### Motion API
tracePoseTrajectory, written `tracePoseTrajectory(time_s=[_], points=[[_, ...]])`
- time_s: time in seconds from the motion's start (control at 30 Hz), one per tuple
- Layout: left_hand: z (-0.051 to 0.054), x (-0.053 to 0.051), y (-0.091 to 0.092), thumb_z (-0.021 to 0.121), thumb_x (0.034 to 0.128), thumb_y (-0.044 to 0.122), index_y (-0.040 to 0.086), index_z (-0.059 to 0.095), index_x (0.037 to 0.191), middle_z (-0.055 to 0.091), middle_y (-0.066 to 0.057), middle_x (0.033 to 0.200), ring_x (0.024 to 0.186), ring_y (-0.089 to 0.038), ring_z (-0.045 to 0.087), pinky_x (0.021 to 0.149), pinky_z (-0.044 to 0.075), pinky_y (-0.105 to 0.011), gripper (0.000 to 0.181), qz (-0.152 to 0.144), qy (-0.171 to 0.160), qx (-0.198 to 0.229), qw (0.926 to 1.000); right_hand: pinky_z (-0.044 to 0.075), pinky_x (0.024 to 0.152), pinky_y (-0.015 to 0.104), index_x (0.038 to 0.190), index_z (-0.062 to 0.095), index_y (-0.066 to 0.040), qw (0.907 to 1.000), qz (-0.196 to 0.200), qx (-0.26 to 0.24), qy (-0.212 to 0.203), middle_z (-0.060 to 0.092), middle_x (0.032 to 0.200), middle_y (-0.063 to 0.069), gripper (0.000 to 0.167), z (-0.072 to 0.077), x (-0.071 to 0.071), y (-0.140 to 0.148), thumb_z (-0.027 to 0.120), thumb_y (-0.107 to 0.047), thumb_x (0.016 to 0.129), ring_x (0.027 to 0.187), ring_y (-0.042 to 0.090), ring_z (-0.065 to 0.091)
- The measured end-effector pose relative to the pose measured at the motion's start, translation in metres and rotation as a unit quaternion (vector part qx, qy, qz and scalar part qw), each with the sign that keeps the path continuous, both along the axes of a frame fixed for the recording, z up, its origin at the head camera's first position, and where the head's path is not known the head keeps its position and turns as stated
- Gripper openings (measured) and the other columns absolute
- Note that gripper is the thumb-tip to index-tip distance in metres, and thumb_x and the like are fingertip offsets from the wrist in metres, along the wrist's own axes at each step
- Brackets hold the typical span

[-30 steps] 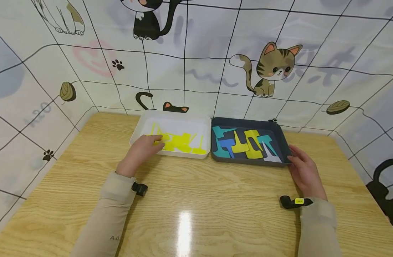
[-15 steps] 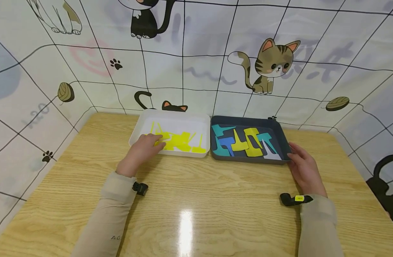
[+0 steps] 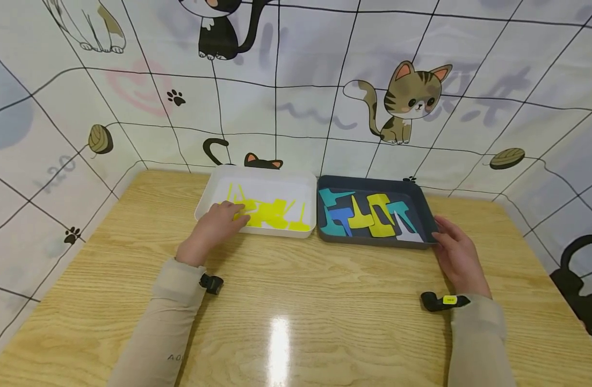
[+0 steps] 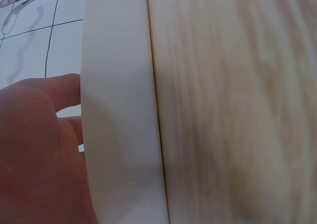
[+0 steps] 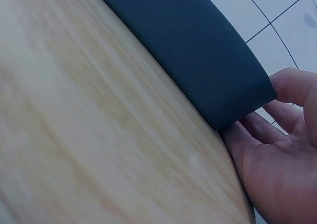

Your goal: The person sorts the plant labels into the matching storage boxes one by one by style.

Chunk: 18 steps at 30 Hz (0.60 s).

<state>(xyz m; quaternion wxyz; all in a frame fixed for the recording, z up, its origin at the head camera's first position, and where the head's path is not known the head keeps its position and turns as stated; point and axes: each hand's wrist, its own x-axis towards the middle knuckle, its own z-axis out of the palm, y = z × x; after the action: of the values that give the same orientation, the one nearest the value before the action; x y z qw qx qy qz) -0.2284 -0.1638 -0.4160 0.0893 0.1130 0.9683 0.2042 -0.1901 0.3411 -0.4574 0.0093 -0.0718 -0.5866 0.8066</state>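
Observation:
My left hand (image 3: 216, 224) reaches over the front left wall of a white tray (image 3: 288, 233). Its thumb and fingertips are spread a little, over a heap of yellow T-shaped plant tags (image 3: 273, 214); contact with the tags is unclear. In the left wrist view the tray wall (image 4: 119, 105) hides the fingertips. At the front right corner of a dark grey tray (image 3: 373, 243), my right hand (image 3: 459, 258) rests with its fingers against the outside, as the right wrist view shows. Teal tags (image 3: 333, 198), yellow tags (image 3: 360, 219), a blue tag (image 3: 341, 215) and a white tag (image 3: 409, 235) lie inside that tray.
Both trays stand side by side at the back of the wooden table (image 3: 315, 290), close to a cat-print cloth backdrop (image 3: 305, 107). Wrist cameras (image 3: 211, 284) are strapped at both sleeves. Bare wood spreads in front of the trays.

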Motion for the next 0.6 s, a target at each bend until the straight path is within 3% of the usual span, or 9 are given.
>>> tracePoseTrajectory(time_s=[0.2, 0.33, 0.6], points=[[0.0013, 0.0014, 0.0016, 0.04, 0.0935, 0.037, 0.005, 0.045, 0.13, 0.04, -0.022, 0.126, 0.112, -0.042, 0.035, 0.086, 0.037, -0.051, 0.049, -0.007, -0.003, -0.038, 0.9992, 0.025, 0.102, 0.023, 0.141, 0.026, -0.006, 1.0, -0.002, 0.006, 0.0, 0.017, 0.144, 0.01, 0.057, 0.0002, -0.0003, -0.0004, 0.051, -0.005, 0.09, 0.128, 0.018, 0.025], [-0.0002, 0.0016, 0.0028, 0.039, 0.0939, 0.037, 0.006, 0.05, 0.124, 0.042, -0.02, 0.123, 0.108, -0.041, 0.037, 0.081, 0.038, -0.051, 0.045, -0.015, 0.018, -0.071, 0.9972, 0.023, 0.103, 0.025, 0.141, 0.026, -0.006, 0.9999, 0.0, 0.011, 0.0, 0.016, 0.145, 0.01, 0.056, 0.0005, -0.0006, 0.0001, 0.051, -0.006, 0.09, 0.129, 0.019, 0.023], [-0.0066, 0.0002, 0.0043, 0.032, 0.0948, 0.041, 0.014, 0.055, 0.108, 0.041, -0.015, 0.123, 0.111, -0.037, 0.034, 0.083, 0.032, -0.052, 0.038, -0.01, 0.006, -0.079, 0.9968, 0.031, 0.097, 0.019, 0.141, 0.025, -0.004, 0.9999, 0.006, -0.011, 0.004, 0.015, 0.144, 0.009, 0.057, -0.0004, -0.0006, 0.0009, 0.051, -0.005, 0.09, 0.128, 0.018, 0.022]])
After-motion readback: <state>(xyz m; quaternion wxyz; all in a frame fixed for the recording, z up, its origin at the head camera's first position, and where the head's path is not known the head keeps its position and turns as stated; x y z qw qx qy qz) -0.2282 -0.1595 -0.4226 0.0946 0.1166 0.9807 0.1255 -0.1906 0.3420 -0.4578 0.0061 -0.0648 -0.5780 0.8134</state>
